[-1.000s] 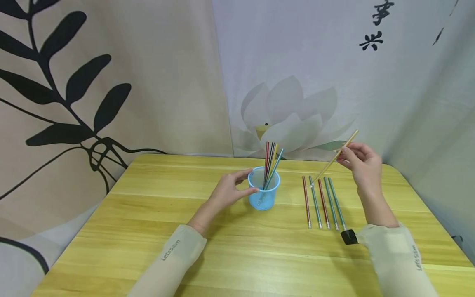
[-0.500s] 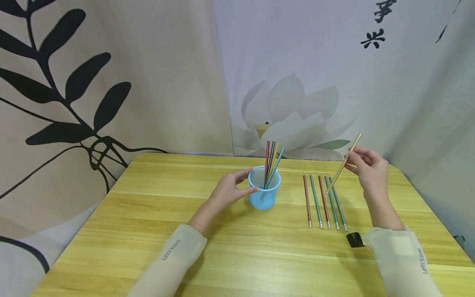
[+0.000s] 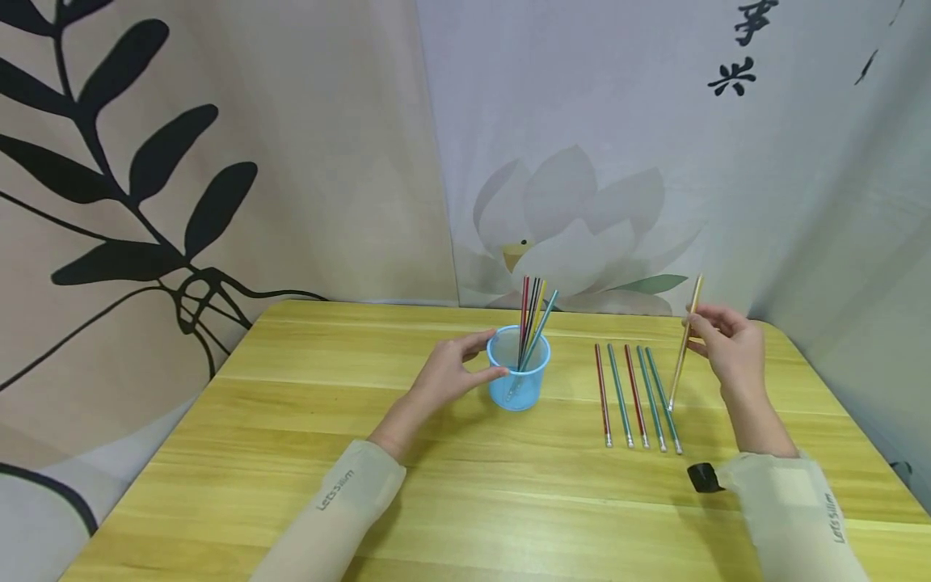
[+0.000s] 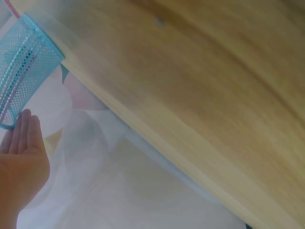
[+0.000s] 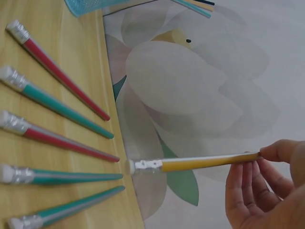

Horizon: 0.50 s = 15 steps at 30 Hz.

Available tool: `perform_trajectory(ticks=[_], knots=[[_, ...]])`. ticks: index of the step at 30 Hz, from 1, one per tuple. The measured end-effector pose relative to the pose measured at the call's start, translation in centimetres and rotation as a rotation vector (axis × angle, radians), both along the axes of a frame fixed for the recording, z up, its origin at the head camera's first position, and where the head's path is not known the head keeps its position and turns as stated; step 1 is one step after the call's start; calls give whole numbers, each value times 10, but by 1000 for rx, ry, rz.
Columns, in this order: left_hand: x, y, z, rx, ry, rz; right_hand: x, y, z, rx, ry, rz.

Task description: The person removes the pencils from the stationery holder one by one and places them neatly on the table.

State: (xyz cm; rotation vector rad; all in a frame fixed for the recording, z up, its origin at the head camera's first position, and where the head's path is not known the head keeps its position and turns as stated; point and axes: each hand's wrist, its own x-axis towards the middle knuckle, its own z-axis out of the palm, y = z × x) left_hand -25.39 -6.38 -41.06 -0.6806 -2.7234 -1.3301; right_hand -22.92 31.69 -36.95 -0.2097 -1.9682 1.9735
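Observation:
My left hand [image 3: 452,373] holds the near left side of a blue mesh pencil cup [image 3: 515,392], thumb at the front and fingers behind. In the left wrist view, the fingers lie against the cup's mesh [image 4: 28,62]. Red, black, yellow and teal pencils [image 3: 533,319] lean inside it. My right hand [image 3: 730,343] pinches a yellow pencil [image 3: 685,343] near its upper end, between thumb and fingers. Its white eraser end points down, close to the rightmost teal pencil [image 3: 663,398]; whether they touch cannot be told. In the right wrist view, the yellow pencil [image 5: 200,163] shows its silver ferrule.
A row of red and teal pencils [image 3: 635,394] lies on the wooden table [image 3: 465,501], erasers toward me. A black piece [image 3: 704,478] sits by the right cuff. Behind the table hangs a printed cloth [image 3: 349,162] with leaves and a flower.
My right hand has moved right and slightly down with the yellow pencil, which has swung from slanted to nearly upright, passing over the row. The left hand and cup stay put.

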Motion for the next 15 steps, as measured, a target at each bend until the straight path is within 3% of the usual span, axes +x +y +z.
perform_trajectory(ticks=[11,15], knots=[[0,-1,0,4,7,-4,1,11,-12,264,-143,24],[1,-1,0,4,4,-4,0,15,-18,314,-191,45]])
